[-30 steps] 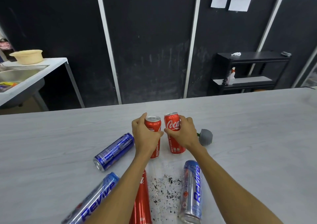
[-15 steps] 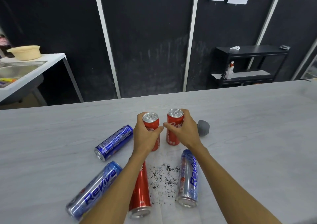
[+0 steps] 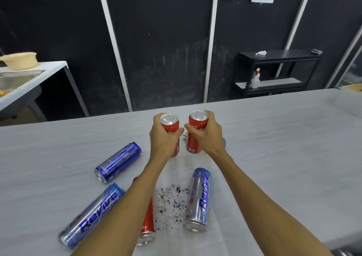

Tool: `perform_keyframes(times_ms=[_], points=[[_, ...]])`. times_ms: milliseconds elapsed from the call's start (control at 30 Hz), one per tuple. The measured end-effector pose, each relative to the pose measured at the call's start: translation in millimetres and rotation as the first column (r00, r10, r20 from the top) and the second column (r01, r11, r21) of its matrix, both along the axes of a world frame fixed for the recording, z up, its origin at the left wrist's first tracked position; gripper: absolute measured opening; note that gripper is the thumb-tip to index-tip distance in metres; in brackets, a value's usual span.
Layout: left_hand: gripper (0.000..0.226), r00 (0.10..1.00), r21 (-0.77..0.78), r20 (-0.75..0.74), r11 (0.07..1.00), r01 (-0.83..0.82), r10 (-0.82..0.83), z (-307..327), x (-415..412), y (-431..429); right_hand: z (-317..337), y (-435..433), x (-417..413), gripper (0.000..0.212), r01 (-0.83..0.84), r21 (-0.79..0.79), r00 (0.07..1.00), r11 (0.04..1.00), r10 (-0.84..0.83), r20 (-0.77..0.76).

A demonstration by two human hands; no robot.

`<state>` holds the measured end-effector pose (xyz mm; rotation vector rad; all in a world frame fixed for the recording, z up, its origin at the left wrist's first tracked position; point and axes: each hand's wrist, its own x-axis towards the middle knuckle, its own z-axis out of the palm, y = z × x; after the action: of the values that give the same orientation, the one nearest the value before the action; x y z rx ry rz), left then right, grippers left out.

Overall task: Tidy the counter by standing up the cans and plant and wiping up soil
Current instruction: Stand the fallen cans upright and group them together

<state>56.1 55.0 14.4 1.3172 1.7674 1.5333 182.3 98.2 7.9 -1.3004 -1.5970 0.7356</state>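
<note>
Two red cola cans stand upright side by side on the grey counter (image 3: pixel 274 138). My left hand (image 3: pixel 163 138) grips the left red can (image 3: pixel 170 122); my right hand (image 3: pixel 207 136) grips the right red can (image 3: pixel 197 121). Lying on their sides are a dark blue can (image 3: pixel 118 161), a silver-blue Revive can (image 3: pixel 92 216) at lower left, another Revive can (image 3: pixel 199 199) at lower right, and a slim red can (image 3: pixel 147 222) partly under my left forearm. Black soil (image 3: pixel 171 202) is scattered between them. The grey plant pot is hidden behind my right hand.
A white table (image 3: pixel 49 69) with a sink and a beige bowl (image 3: pixel 19 60) stands far left. A black shelf (image 3: pixel 278 71) with a spray bottle is against the dark wall at the right. The counter's far edge runs just beyond the red cans.
Both hands have kept hold of the two upright red cans and carried them slightly farther away; the grey pot that showed to the right of my right hand is now covered by it.
</note>
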Motion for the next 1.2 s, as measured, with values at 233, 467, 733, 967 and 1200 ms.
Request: perform_keyframes(times_ms=[233,467,733,967,1200], points=[[0.070,0.997,0.020,-0.052,0.998,0.065,-0.064,29.4,58.4,36.5,41.3,23.7,65.4,0.069,0.069,0.066,0.997,0.995,-0.067,-0.041],[0.067,0.980,0.047,-0.034,0.979,0.199,-0.198,40.8,132.8,74.6,39.7,52.7,137.7,0.069,0.166,0.043,0.986,0.985,-0.167,0.005],[0.065,0.961,-0.033,0.008,0.960,0.278,-0.278,12.1,200.8,112.7,13.4,88.7,196.8,0.071,0.216,-0.020,0.976,0.976,-0.215,0.037],[0.064,0.959,-0.052,0.024,0.957,0.284,-0.283,-20.5,227.3,144.1,-15.1,114.5,228.3,0.070,0.199,-0.044,0.980,0.979,-0.198,0.033],[0.066,0.957,-0.029,0.026,0.956,0.291,-0.290,-34.3,239.9,168.4,-29.5,137.9,241.1,0.069,0.180,-0.028,0.984,0.983,-0.180,0.000]])
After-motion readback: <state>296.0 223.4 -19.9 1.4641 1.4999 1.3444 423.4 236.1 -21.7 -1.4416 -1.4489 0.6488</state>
